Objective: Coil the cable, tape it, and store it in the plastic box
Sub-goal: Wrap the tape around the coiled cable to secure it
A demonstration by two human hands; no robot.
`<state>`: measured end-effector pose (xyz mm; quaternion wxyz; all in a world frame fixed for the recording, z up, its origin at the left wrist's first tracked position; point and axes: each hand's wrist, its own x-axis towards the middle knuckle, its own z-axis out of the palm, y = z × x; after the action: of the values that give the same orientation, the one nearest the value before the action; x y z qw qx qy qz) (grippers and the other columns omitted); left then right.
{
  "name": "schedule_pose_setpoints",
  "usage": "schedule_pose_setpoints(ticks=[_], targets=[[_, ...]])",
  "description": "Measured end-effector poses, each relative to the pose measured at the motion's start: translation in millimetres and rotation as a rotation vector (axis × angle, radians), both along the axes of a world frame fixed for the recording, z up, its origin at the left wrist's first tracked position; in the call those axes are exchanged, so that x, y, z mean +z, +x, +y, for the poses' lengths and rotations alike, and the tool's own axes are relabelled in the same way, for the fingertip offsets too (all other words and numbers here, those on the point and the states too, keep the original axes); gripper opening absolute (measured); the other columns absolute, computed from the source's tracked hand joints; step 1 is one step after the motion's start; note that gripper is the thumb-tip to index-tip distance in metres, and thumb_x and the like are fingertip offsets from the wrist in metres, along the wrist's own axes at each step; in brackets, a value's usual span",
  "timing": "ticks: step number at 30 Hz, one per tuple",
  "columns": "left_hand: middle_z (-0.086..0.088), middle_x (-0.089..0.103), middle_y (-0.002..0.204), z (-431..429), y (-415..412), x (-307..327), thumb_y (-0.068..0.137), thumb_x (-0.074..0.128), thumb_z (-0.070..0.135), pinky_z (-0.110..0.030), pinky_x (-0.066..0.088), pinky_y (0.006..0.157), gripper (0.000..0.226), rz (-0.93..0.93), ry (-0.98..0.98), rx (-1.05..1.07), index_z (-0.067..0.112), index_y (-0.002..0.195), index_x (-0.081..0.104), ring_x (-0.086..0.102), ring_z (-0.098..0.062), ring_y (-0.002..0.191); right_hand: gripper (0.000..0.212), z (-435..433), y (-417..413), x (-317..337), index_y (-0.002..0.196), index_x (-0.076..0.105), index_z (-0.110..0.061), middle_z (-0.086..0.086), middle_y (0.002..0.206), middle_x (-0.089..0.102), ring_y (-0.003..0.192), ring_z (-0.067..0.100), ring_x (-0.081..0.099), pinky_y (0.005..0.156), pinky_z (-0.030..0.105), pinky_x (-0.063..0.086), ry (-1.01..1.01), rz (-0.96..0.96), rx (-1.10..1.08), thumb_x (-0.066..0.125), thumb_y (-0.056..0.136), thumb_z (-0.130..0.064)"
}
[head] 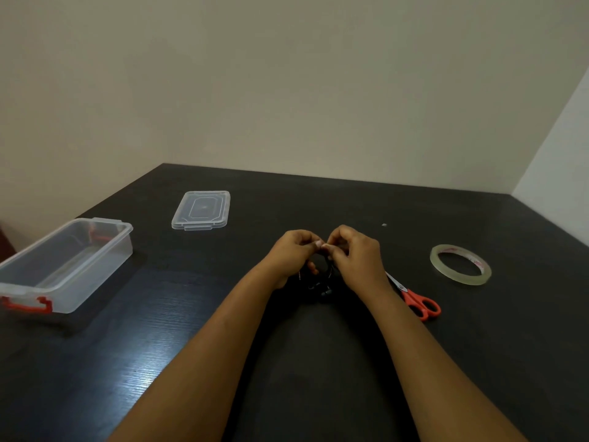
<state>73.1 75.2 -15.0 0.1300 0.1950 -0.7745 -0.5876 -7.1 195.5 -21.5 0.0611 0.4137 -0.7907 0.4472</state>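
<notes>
Clear plastic, one plastic box [63, 266], open, red latches, well to the left of our grip; one loose lid [201, 209] between box and grip, farther back on the dark table [159, 362]. One left hand [294, 253] and one right hand [353, 255], fingertips meeting in a pinch at the top of one black cable [320, 283], which hangs as a small coil between and below both hands, just above the table; both hands are closed on it. We cannot tell whether a strip of tape sits under the fingertips. Step in hand, by our judgement: binding the coil, storing not yet begun. One pair of scissors [417, 301], orange handles, just right of the grip, partly behind the right wrist. One tape roll [460, 264], clear, flat, farther right. Next move calls for pressing the binding snug without letting the loops spring, then carrying the coil leftward to the box.
</notes>
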Motion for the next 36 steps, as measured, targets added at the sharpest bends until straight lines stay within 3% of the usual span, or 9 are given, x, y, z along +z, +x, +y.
schedule_pose_setpoints(ticks=[5, 10, 15, 18, 23, 30, 36], targets=[[-0.003, 0.069, 0.099, -3.4, 3.9, 3.0, 0.096, 0.050, 0.019, -0.031, 0.054, 0.071, 0.020, 0.026, 0.041, -0.064, 0.009, 0.102, 0.066, 0.059, -0.004, 0.055, 0.010, 1.3, -0.1, 0.8, 0.080, 0.061, -0.013, 0.000, 0.078, 0.066, 0.073, 0.008, 0.065, 0.063, 0.020, 0.053, -0.052, -0.036, -0.015, 0.068, 0.085, -0.014], [-0.002, 0.069, 0.094, -6.5, 6.0, 5.3, 0.094, 0.053, 0.012, -0.026, 0.055, 0.068, 0.016, 0.033, 0.028, -0.089, 0.012, 0.098, 0.067, 0.060, -0.003, 0.055, 0.012, 1.2, 0.7, 1.4, 0.078, 0.061, -0.016, -0.004, 0.075, 0.065, 0.070, 0.003, 0.063, 0.058, 0.007, 0.047, -0.085, -0.078, -0.022, 0.071, 0.083, -0.011], [-0.004, 0.071, 0.095, -4.2, 1.4, 1.5, 0.092, 0.055, 0.011, -0.034, 0.056, 0.073, 0.013, 0.061, -0.004, 0.003, 0.011, 0.094, 0.068, 0.060, -0.009, 0.055, 0.016, 0.9, -1.2, 1.9, 0.082, 0.061, -0.020, -0.004, 0.074, 0.067, 0.067, 0.004, 0.066, 0.061, 0.013, 0.052, -0.179, -0.187, -0.031, 0.073, 0.080, -0.009], [-0.003, 0.071, 0.095, -4.2, -0.6, 1.4, 0.091, 0.057, 0.010, -0.031, 0.058, 0.066, 0.011, 0.086, -0.001, 0.068, 0.012, 0.091, 0.068, 0.060, -0.009, 0.053, 0.016, 3.1, -5.0, 1.8, 0.085, 0.061, -0.020, -0.004, 0.075, 0.067, 0.070, 0.004, 0.067, 0.066, 0.019, 0.054, -0.221, -0.224, -0.039, 0.071, 0.082, -0.008], [-0.004, 0.071, 0.094, -4.2, -0.6, 1.6, 0.090, 0.060, 0.013, -0.032, 0.058, 0.065, 0.011, 0.117, -0.007, 0.107, 0.018, 0.086, 0.069, 0.062, -0.010, 0.054, 0.020, 3.6, -3.4, 2.3, 0.096, 0.069, -0.018, -0.006, 0.084, 0.070, 0.080, 0.003, 0.067, 0.071, 0.016, 0.055, -0.168, -0.239, 0.028, 0.076, 0.079, -0.025], [-0.004, 0.071, 0.095, 2.7, -1.4, 4.0, 0.089, 0.062, 0.013, -0.023, 0.055, 0.057, 0.008, 0.122, -0.057, 0.109, 0.014, 0.093, 0.069, 0.064, -0.009, 0.052, 0.005, 2.7, -6.2, 1.1, 0.087, 0.074, -0.015, -0.006, 0.081, 0.072, 0.078, -0.003, 0.066, 0.065, 0.006, 0.049, -0.178, -0.208, -0.003, 0.072, 0.083, -0.015], [-0.005, 0.070, 0.096, 6.5, -1.2, 6.3, 0.087, 0.064, 0.015, -0.021, 0.054, 0.055, 0.016, 0.128, -0.053, 0.109, 0.014, 0.104, 0.062, 0.066, -0.012, 0.056, 0.005, 1.9, -5.9, 0.0, 0.088, 0.070, -0.015, -0.005, 0.081, 0.069, 0.075, 0.001, 0.064, 0.063, 0.008, 0.048, -0.167, -0.229, -0.020, 0.065, 0.088, -0.014]])
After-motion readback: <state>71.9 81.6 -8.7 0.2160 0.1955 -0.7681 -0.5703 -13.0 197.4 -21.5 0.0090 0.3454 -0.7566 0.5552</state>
